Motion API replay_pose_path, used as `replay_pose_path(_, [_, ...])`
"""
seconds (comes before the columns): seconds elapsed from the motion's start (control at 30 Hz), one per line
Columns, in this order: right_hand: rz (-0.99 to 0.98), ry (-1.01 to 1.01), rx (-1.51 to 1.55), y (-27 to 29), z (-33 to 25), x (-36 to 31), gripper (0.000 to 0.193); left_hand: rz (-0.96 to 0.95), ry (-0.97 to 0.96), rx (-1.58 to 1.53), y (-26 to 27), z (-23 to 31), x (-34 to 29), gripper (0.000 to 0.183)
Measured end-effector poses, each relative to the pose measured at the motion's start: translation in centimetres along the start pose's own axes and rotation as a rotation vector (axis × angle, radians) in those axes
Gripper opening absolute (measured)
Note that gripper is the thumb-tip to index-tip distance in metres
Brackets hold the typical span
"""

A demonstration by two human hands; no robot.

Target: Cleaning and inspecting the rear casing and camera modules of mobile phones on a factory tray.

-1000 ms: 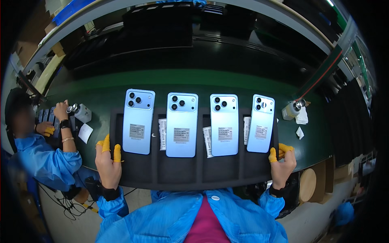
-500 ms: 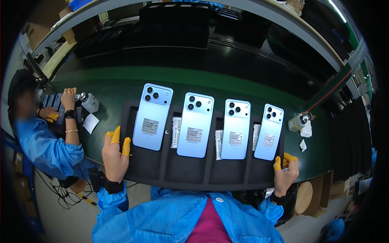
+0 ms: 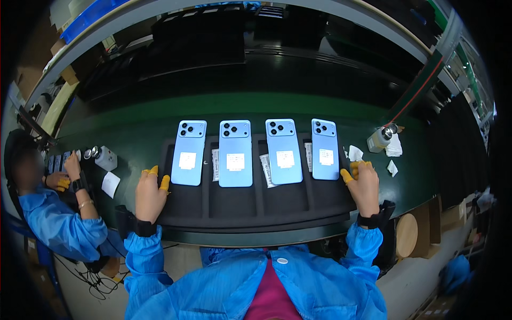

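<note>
A black compartmented tray (image 3: 181,208) lies in front of me on the green bench. Several light-blue smartphones rest in a row across it, backs up, camera bumps at the far end: the leftmost phone (image 3: 188,144), two middle ones, and the rightmost phone (image 3: 324,140). Each carries a pale label on its back. White printed strips (image 3: 215,165) stick out beside some phones. My left hand (image 3: 150,196), in yellow finger cots, grips the tray's left edge, thumb on the rim. At the right edge my right hand (image 3: 365,186) holds on in the same way, its fingertips partly hidden.
White bottles with metal tops stand at left (image 3: 104,158) and right (image 3: 378,140). Crumpled white tissues (image 3: 393,145) and a white paper (image 3: 110,184) lie on the bench. At left a co-worker in blue (image 3: 58,208) handles phones. Dark shelving rises at the back.
The tray with the phones has moved away from me and down onto the bench, both hands keeping to its sides. A second black layer now shows under its near edge.
</note>
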State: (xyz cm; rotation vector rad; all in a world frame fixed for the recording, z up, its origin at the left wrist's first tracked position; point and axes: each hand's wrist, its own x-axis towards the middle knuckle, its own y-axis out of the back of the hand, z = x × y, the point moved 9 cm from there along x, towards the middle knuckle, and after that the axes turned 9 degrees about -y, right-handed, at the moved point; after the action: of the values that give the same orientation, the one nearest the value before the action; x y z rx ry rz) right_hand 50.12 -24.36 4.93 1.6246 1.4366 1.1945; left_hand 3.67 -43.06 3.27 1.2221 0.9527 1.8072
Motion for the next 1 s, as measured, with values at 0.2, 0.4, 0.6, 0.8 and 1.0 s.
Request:
replay_pose_path(0.2, [0.189, 0.206, -0.088, 0.0, -8.7, 3.5, 0.062, 0.154, -0.04, 0.13, 3.9, 2.7, 4.6, 0.049])
replay_pose_path(0.4, [-0.002, -0.009, -0.14, -4.1, -9.5, 8.2, 0.059, -0.049, 0.051, 0.262, -2.2, 5.6, 10.7, 0.07])
replay_pose_path(0.6, [0.2, 0.261, 0.303, 2.3, -11.0, 3.7, 0.073, -0.106, 0.084, 0.343, -4.3, 6.5, 11.4, 0.079])
replay_pose_path(0.8, [-0.013, 0.56, 0.815, 5.4, -9.3, -3.5, 0.097, 0.194, -0.394, -0.444, 4.0, 11.8, 5.6, 0.09])
replay_pose_path(1.0, [0.041, 0.7, 0.657, 5.6, -9.4, -4.8, 0.093, 0.172, -0.686, -0.361, 5.8, 14.3, 0.5, 0.094])
